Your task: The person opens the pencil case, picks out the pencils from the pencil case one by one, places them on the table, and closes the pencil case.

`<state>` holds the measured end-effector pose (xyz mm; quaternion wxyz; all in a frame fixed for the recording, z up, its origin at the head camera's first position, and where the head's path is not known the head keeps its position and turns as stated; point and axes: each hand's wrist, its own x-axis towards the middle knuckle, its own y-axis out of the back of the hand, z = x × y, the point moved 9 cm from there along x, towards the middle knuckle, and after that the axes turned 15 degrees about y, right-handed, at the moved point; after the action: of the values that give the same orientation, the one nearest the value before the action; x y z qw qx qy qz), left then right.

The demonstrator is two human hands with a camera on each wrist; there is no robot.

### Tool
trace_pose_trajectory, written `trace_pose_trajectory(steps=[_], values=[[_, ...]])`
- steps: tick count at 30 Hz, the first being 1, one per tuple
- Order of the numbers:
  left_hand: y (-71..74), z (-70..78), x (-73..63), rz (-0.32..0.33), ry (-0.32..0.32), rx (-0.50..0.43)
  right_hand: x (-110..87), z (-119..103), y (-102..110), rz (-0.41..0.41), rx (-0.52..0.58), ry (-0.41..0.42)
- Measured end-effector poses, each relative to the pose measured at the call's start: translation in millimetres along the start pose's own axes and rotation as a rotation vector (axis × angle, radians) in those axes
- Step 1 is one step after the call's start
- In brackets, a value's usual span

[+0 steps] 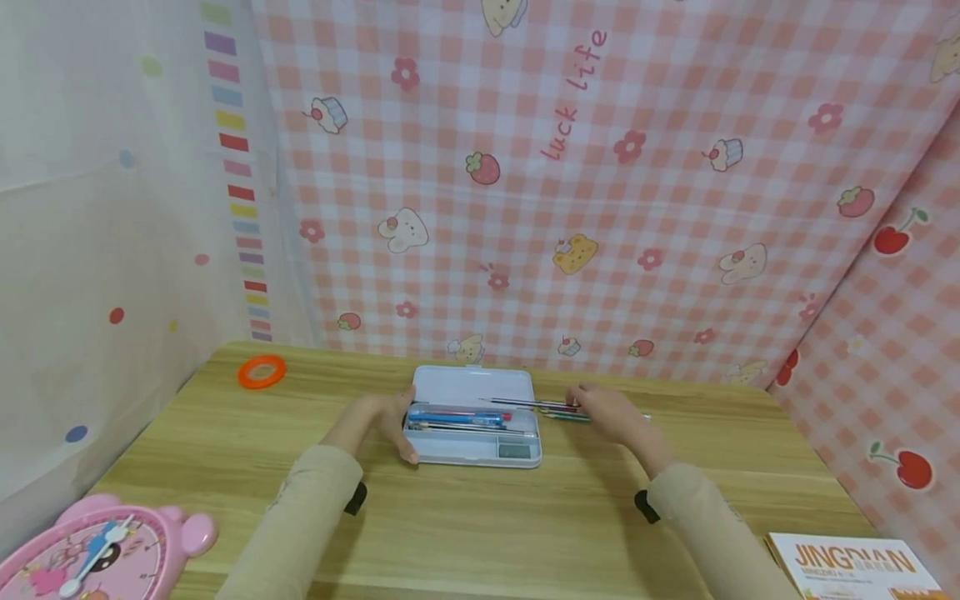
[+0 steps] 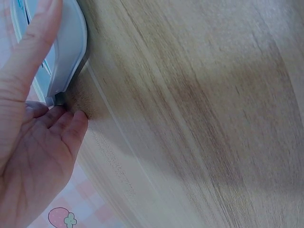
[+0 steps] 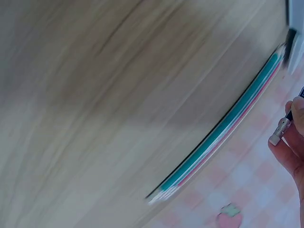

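An open white pencil case (image 1: 472, 458) lies on the table, its lid folded back. Blue pens (image 1: 457, 418), a pencil or two and a dark grey eraser (image 1: 514, 451) are inside. My left hand (image 1: 386, 423) holds the case's left end, thumb in front and fingers near the back corner; the case (image 2: 71, 52) also shows in the left wrist view. Between thumb and fingers, my right hand (image 1: 609, 414) pinches a dark pencil (image 3: 282, 130) near its metal-and-eraser end; its other end reaches over the case. Below that hand lie several coloured pencils (image 3: 223, 128) on the table.
An orange ring (image 1: 262, 372) lies at the back left of the wooden table (image 1: 480, 533). A pink clock (image 1: 168, 554) is at the front left, a booklet (image 1: 855, 567) at the front right. Checked cloth (image 1: 525, 208) hangs behind the table.
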<state>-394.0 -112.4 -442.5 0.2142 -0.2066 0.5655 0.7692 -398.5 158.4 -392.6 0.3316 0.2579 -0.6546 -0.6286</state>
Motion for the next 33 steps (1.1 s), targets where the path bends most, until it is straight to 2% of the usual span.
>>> trace_pose_trajectory(steps=[4,11,17,26,33], values=[[0.2,0.1,0.0,-0.006,0.001,0.002,-15.9,11.0,0.2,0.025,-0.009,-0.009],[1.1,-0.8,1.7,-0.002,-0.002,-0.002,-40.1,17.0,4.5,0.097,-0.008,0.044],[1.5,-0.9,2.3,-0.003,-0.008,0.003,-55.8,28.9,1.5,0.067,0.071,-0.035],[0.0,-0.2,2.1,-0.004,-0.013,0.011,-69.0,38.7,-1.8,0.084,-0.037,-0.023],[0.0,0.9,0.4,-0.007,-0.009,0.011,-76.6,45.0,-6.6,0.077,-0.016,-0.035]])
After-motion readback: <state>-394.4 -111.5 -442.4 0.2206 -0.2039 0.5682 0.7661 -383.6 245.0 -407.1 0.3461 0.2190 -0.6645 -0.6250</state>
